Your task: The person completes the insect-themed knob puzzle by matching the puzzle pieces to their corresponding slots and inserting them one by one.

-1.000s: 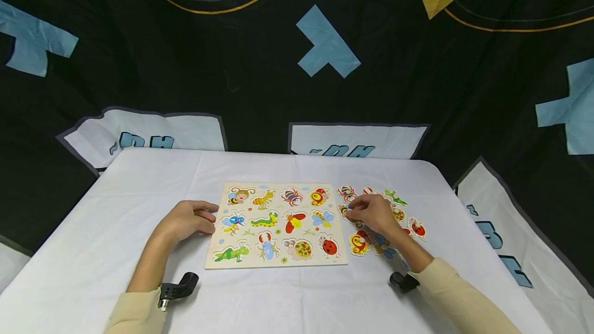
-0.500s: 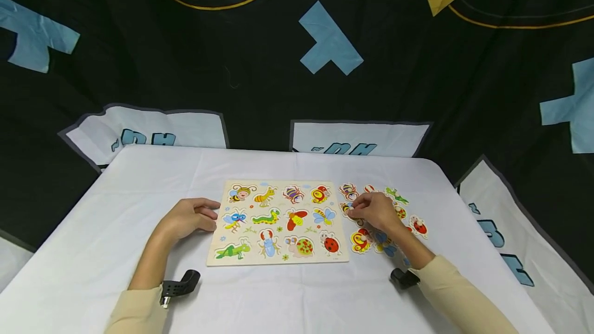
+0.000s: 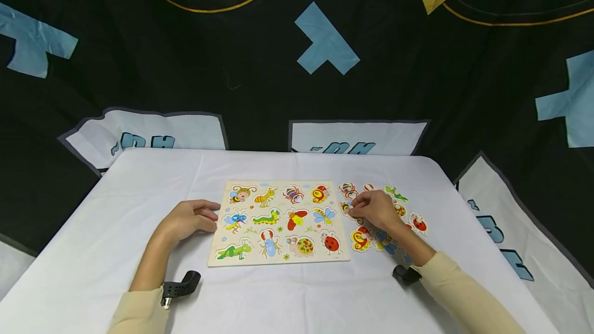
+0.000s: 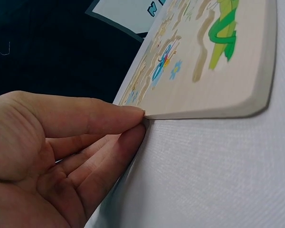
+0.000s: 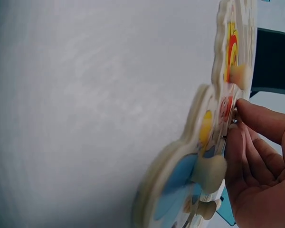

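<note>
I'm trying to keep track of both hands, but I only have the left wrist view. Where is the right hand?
Observer: In the head view, the right hand is at the cluster of loose pieces to the right of the board.
Operator: Do those pieces have anything to hold them by?
Observer: Yes, the right wrist view shows pale knobs on some.
Operator: How is the board laid out?
Observer: Three rows of four creature pictures.

The right hand (image 3: 377, 209) partly hides a black-and-yellow puzzle piece (image 3: 345, 207); the left wrist view's top edge cuts off the puzzle board (image 4: 223, 85).
</note>
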A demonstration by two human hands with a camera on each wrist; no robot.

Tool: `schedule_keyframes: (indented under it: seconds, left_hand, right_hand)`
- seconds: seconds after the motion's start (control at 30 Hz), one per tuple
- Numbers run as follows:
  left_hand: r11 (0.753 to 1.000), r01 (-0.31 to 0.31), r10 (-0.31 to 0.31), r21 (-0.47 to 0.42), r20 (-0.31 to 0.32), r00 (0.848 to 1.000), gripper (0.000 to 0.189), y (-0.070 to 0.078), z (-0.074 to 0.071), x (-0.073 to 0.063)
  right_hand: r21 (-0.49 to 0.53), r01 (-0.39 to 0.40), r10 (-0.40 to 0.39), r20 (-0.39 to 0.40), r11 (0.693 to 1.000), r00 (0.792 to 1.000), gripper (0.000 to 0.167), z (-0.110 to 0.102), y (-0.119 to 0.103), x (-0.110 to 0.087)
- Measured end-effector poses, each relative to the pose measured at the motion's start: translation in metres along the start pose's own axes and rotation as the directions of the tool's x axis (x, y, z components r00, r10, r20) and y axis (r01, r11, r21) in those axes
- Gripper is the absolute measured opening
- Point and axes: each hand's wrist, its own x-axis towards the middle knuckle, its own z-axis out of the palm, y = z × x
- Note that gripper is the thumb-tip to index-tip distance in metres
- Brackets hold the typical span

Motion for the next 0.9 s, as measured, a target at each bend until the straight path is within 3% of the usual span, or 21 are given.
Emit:
schedule_keyframes:
  seconds: [0.9]
  left_hand:
    - [0.999, 0.001, -0.002, -0.036, -0.023, 1.000, 0.063, -0.0030, 0.0040, 0.0010]
  right_hand:
    - [-0.016, -0.035, 0.034, -0.014, 0.999, 0.999, 0.017, 0.0024, -0.0028, 0.0047]
